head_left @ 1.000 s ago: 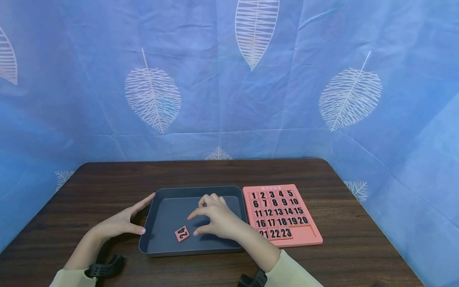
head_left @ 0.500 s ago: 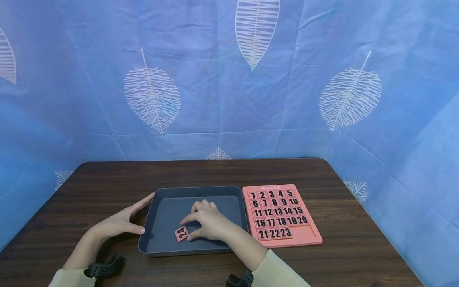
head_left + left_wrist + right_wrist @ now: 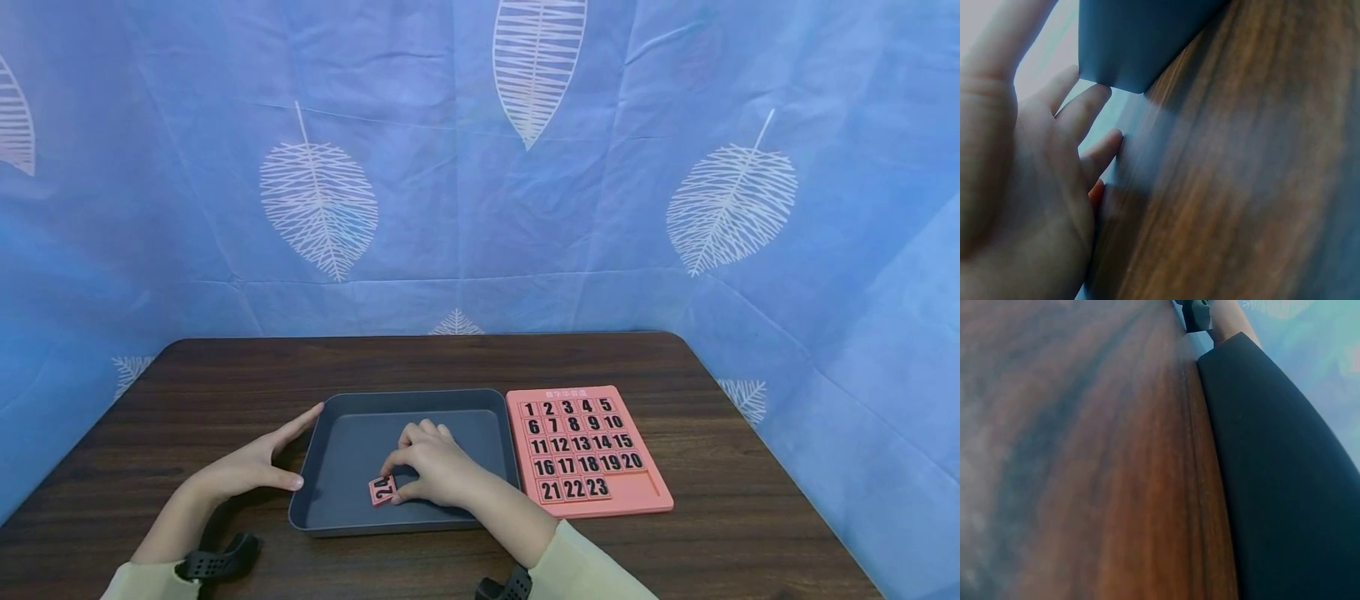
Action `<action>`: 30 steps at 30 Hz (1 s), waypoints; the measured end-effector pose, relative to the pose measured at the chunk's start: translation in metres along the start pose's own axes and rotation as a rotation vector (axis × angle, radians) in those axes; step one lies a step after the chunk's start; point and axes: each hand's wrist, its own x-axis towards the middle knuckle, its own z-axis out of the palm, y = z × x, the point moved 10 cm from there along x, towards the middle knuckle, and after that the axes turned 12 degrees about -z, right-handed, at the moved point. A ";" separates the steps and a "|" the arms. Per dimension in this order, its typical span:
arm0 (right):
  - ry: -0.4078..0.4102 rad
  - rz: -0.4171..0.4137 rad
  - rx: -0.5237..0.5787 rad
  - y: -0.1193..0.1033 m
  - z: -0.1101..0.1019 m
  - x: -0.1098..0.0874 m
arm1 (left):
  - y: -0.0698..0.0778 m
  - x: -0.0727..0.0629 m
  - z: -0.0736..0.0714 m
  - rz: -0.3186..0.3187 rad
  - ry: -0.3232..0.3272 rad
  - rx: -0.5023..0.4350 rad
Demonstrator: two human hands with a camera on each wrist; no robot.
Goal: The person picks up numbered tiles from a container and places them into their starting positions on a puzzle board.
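In the head view, a pink number tile [image 3: 382,490] marked 24 lies sideways in the dark grey tray [image 3: 352,527], near its front left. My right hand [image 3: 438,471] reaches over the tray and pinches the tile's right side between thumb and index finger. The other right fingers are bent above the tray floor. My left hand [image 3: 243,467] spreads its thumb and fingers along the tray's left wall, fingertips touching the rim. In the left wrist view, fingertips [image 3: 1100,94] meet the tray's corner [image 3: 1135,56]. The right wrist view shows the tray's outer wall [image 3: 1285,475], not the right hand.
Right of the tray lies a pink number board [image 3: 637,498] with tiles 1 to 23 in rows and a bare slot area at its lower right. Both stand on a dark wooden table [image 3: 735,500]. A blue leaf-patterned cloth [image 3: 480,208] hangs behind.
My right hand has moved left and down onto the tile. The tile has turned slightly in the tray under the fingers. My left hand has stayed at the tray's edge.
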 end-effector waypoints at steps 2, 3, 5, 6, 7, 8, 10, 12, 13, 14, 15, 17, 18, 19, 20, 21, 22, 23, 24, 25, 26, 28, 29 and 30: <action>0.018 -0.005 -0.006 -0.001 -0.003 -0.001 | 0.000 0.000 0.000 -0.001 0.001 0.002; 0.030 -0.008 -0.008 -0.001 -0.005 -0.002 | 0.000 0.001 0.000 0.000 0.001 0.002; 0.060 -0.011 -0.014 -0.001 -0.009 -0.004 | 0.000 0.001 0.000 -0.001 0.000 0.002; 0.078 -0.009 -0.016 -0.001 -0.012 -0.005 | 0.001 0.001 0.000 -0.002 -0.002 0.001; 0.098 -0.008 -0.017 -0.002 -0.016 -0.006 | 0.001 0.001 0.000 -0.003 -0.001 0.001; 0.117 -0.004 -0.015 -0.002 -0.019 -0.008 | 0.001 0.001 0.000 -0.004 -0.001 0.001; 0.151 0.013 -0.016 -0.001 -0.026 -0.011 | 0.001 0.002 0.000 -0.011 0.000 0.000; 0.179 0.040 -0.010 0.001 -0.033 -0.014 | 0.002 0.002 0.000 -0.013 0.002 0.002; 0.191 0.055 -0.007 0.002 -0.036 -0.016 | 0.002 0.002 0.000 -0.013 0.003 0.002; 0.201 0.070 -0.005 0.003 -0.038 -0.019 | 0.003 0.002 0.000 -0.014 0.002 0.003; 0.210 0.085 -0.006 0.004 -0.041 -0.021 | 0.003 0.002 0.000 -0.016 0.000 0.003; 0.233 0.107 -0.004 0.005 -0.047 -0.027 | 0.004 0.002 -0.001 -0.013 -0.003 0.005; 0.243 0.116 -0.004 0.006 -0.050 -0.029 | 0.005 0.002 -0.001 -0.013 -0.006 0.004; 0.254 0.127 -0.003 0.007 -0.053 -0.032 | 0.005 0.002 -0.001 -0.013 -0.008 0.005; 0.264 0.137 -0.003 0.009 -0.056 -0.035 | 0.005 0.002 -0.001 -0.012 -0.010 0.006; 0.279 0.143 -0.001 0.010 -0.059 -0.039 | 0.005 0.002 -0.001 -0.011 -0.012 0.004; 0.294 0.149 0.003 0.011 -0.061 -0.042 | 0.004 0.002 -0.001 -0.010 -0.013 0.004; 0.308 0.154 0.002 0.012 -0.064 -0.045 | 0.004 0.002 -0.001 -0.008 -0.015 0.003; 0.322 0.159 -0.001 0.014 -0.066 -0.049 | 0.004 0.002 -0.001 -0.006 -0.017 0.001; 0.339 0.163 -0.001 0.015 -0.068 -0.052 | 0.004 0.002 -0.001 -0.005 -0.017 0.002; 0.355 0.167 0.000 0.016 -0.070 -0.056 | 0.004 0.001 -0.001 -0.007 -0.018 0.001; 0.383 0.177 0.002 0.019 -0.075 -0.064 | 0.003 0.001 -0.002 -0.008 -0.017 0.001; 0.395 0.183 0.002 0.020 -0.077 -0.067 | 0.003 0.001 -0.002 -0.011 -0.017 0.000; 0.408 0.189 0.009 0.022 -0.079 -0.072 | 0.003 0.001 -0.002 -0.012 -0.016 0.001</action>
